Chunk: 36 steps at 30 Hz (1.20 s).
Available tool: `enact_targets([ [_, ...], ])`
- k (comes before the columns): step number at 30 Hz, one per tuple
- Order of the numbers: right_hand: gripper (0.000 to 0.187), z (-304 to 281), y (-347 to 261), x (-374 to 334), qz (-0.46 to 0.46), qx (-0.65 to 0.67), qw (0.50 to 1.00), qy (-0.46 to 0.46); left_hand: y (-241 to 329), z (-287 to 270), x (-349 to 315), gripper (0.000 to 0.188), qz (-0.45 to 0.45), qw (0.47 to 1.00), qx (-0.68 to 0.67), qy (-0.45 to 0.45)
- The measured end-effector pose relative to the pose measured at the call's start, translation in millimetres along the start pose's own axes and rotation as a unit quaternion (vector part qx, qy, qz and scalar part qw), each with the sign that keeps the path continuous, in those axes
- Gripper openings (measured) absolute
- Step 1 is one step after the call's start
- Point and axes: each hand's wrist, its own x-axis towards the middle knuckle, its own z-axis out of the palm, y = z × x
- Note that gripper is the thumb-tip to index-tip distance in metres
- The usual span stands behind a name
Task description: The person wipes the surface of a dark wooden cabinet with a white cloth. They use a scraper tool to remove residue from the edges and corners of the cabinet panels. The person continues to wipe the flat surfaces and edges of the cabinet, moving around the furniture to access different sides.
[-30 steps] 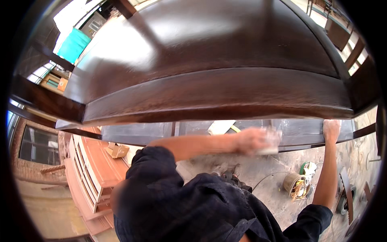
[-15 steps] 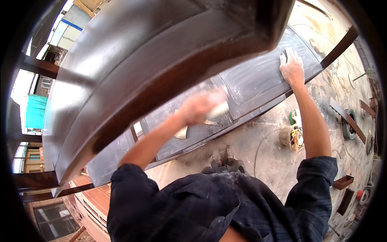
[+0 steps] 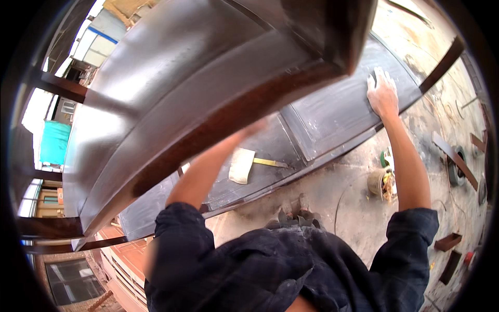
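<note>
Head view: a person leans over a dark panelled door (image 3: 332,112) lying flat, with a big dark-stained wooden frame (image 3: 197,88) rising close in front of the camera.
Right hand: the right hand (image 3: 383,93) lies open and flat, palm down on the door's far panel, gripping nothing; it looks placed there to brace the body.
Left hand: the left hand (image 3: 257,126) reaches up to the lower edge of the frame, its fingers hidden, so I cannot tell its grip.
Brush: a pale wide brush (image 3: 243,165) rests on the door just beside the left forearm, apart from both hands.
Floor: small pots (image 3: 382,182) stand on the concrete floor (image 3: 338,208) beside the door's edge.
</note>
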Motion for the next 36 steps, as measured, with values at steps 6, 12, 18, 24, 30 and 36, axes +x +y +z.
enact_targets([
  [6,0.059,5,8,-3,0.004,-0.008,1.000,0.012,72,20,-14,0.051,0.196,0.978,-0.001,0.070],
  [12,0.060,2,5,2,0.003,-0.003,1.000,0.015,20,10,-11,0.057,0.122,0.991,0.032,0.032],
  [18,0.059,6,8,0,0.006,-0.011,1.000,0.020,62,-4,-9,0.049,0.155,0.987,0.014,0.028],
  [24,0.057,11,7,-5,-0.006,-0.017,0.999,0.041,94,23,-27,0.050,0.217,0.976,-0.029,0.005],
  [30,0.057,6,6,0,0.002,-0.017,0.999,0.041,89,25,-26,0.071,0.202,0.979,0.015,0.013],
  [36,0.057,-4,-1,-6,0.013,-0.021,1.000,0.016,107,8,-37,0.075,0.130,0.990,-0.051,-0.018],
])
